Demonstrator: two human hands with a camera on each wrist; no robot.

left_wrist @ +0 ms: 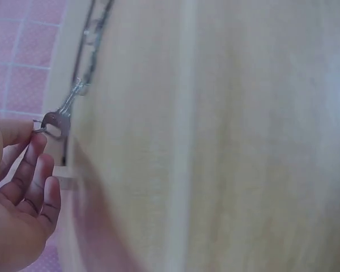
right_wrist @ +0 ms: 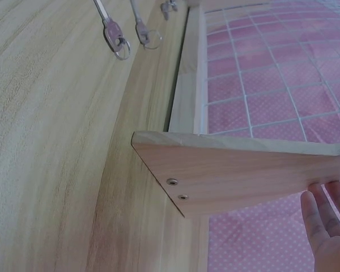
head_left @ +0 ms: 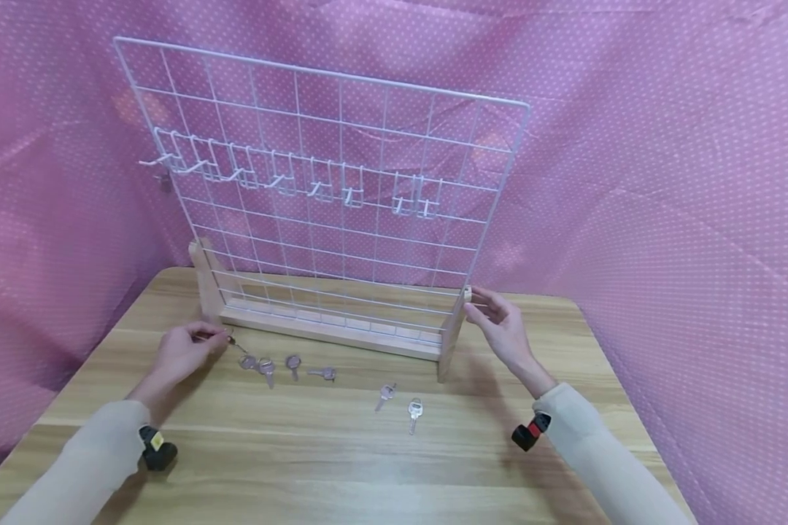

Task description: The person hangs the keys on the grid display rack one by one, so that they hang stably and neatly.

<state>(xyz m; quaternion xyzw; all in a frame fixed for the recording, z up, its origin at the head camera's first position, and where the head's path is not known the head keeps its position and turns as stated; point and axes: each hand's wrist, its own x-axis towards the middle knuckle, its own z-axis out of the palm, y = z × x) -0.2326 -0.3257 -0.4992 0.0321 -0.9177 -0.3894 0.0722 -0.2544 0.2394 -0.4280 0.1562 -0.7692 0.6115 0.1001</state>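
My left hand [head_left: 185, 355] pinches the metal ring of a key [left_wrist: 56, 122] between thumb and forefinger, just above the table near the rack's left foot. Its other fingers are loosely bent in the left wrist view. More keys with rings, such as one key [head_left: 266, 372], lie in a row in front of the rack. At the other end my right hand [head_left: 504, 332] holds the wooden upright [head_left: 453, 339] of the rack, thumb in front and fingers behind. In the right wrist view, fingertips [right_wrist: 310, 199] meet this upright's edge; the thumb is out of sight there.
A white wire grid [head_left: 361, 248] stands in the wooden base [head_left: 331, 333]. Several white hooks [head_left: 282, 182] hang along one of its bars. Something small and grey [head_left: 165, 182] is at the leftmost hook. Pink dotted cloth [head_left: 683, 182] surrounds the wooden table [head_left: 341, 467].
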